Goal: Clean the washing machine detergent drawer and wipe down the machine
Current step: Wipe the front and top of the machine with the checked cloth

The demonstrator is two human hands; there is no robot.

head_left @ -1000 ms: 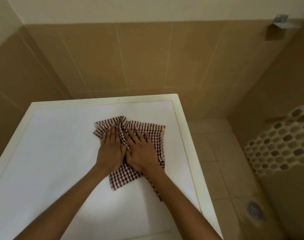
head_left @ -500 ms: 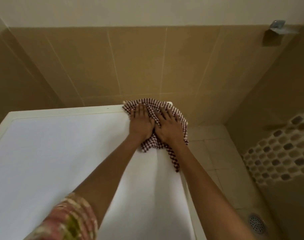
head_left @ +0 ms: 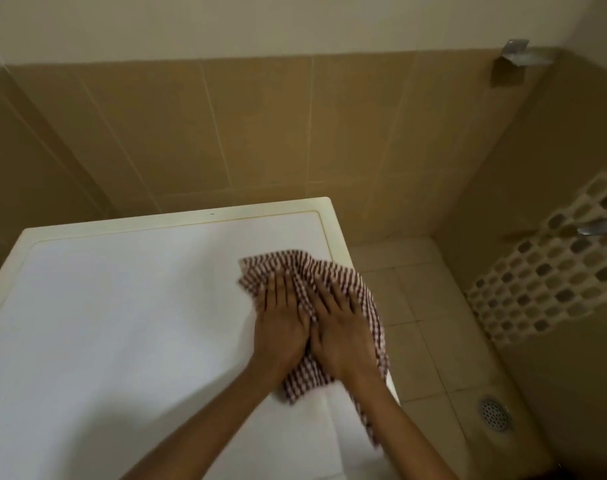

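Tan-tiled bathroom, white washing machine top (head_left: 122, 323). Your left hand (head_left: 283, 327) and right hand (head_left: 343, 336) lie side by side, fingers straight, pressing flat on the checked cloth (head_left: 281, 263) at the machine's right edge. Both forearms reach forward.

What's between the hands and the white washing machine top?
The checked cloth: in the head view, the left hand and the right hand press flat on it, and it lies on the washing machine top.
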